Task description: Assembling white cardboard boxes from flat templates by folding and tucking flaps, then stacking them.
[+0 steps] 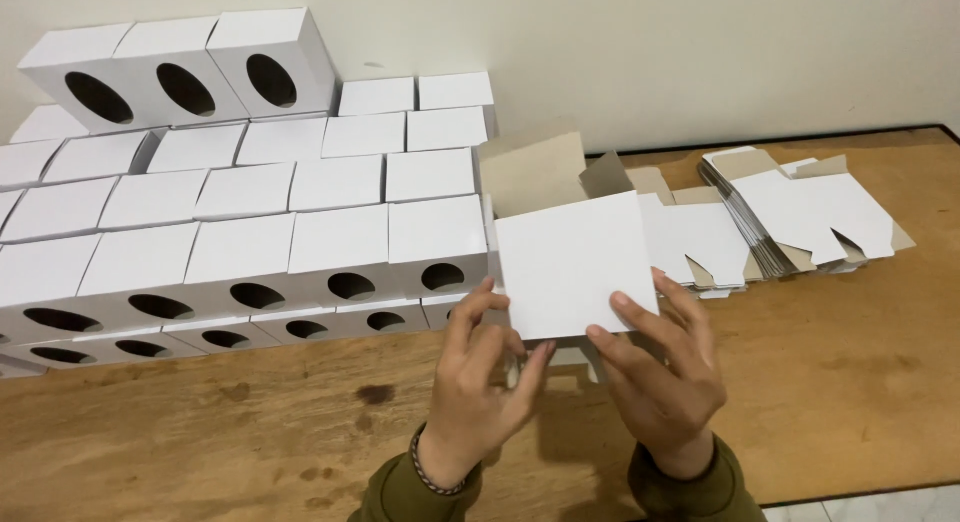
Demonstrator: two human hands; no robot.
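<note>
I see a lot done already: a big stack of folded white boxes [240, 232] w/ oval cut-outs fills the far left of the wooden surface [850, 382], several rows deep and a few layers high, right up against the wall [700, 52]. Far right, a pile of flat blanks [790, 217] lies fanned out, not yet folded, so by my read plenty is left. Can't count either lot exactly.

Box in hand [570, 257] is mid-fold, held up over the near-centre of the surface, just right of the stack. White panel faces me, brown inner flaps stick up behind its far edge, so the top looks open. Bottom edge is hidden by the fingers; can't tell if it's tucked.

Left hand [480, 377]: palm turned in, fingers curled, thumb and fingertips pinching at the box's lower left corner, so the grip is closed on the box. A braided band sits on that wrist.

Right hand [660, 367]: fingers spread and straighter, tips pressed along the lower right edge of the white panel, thumb below it. Also gripping the box, looser hold, more a press than a pinch.

Both wrists come in from the near edge, olive sleeves [700, 492] visible, hands close together, nearly touching under the box.
</note>
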